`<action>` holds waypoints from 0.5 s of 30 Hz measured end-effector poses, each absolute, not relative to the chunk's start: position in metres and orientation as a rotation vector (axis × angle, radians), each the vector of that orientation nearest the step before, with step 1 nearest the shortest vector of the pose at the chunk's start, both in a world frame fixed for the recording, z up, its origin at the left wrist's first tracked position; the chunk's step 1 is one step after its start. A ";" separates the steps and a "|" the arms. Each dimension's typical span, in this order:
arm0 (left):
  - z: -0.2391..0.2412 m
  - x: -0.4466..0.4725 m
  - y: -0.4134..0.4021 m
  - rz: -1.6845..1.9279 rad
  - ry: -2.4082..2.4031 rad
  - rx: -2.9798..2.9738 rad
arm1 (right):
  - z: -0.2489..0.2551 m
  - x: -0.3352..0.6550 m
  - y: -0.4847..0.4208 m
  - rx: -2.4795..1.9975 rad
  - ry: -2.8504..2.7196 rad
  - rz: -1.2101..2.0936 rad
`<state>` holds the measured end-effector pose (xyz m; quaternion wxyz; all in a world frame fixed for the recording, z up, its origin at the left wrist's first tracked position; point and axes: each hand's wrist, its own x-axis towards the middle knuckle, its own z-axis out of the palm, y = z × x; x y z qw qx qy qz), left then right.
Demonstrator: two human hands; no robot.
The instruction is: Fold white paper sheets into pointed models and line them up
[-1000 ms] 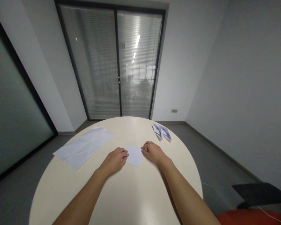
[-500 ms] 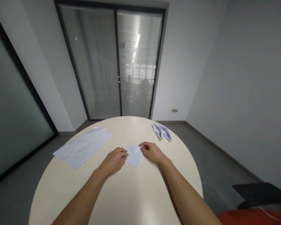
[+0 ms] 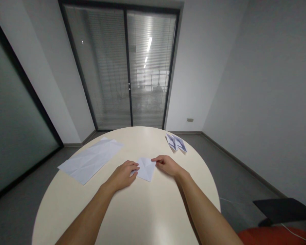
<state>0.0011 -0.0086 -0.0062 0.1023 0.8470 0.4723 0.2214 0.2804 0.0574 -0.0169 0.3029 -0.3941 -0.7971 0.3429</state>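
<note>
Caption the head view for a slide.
Both hands, left hand and right hand, fold a small white paper on a round table.

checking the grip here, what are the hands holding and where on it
Both hold the small folded paper flat on the table: left hand pins its left edge, right hand pinches its upper right corner.
</note>
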 end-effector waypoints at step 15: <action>-0.002 -0.007 -0.008 0.781 1.449 2.370 | -0.002 0.281 0.052 -1.059 -2.087 0.844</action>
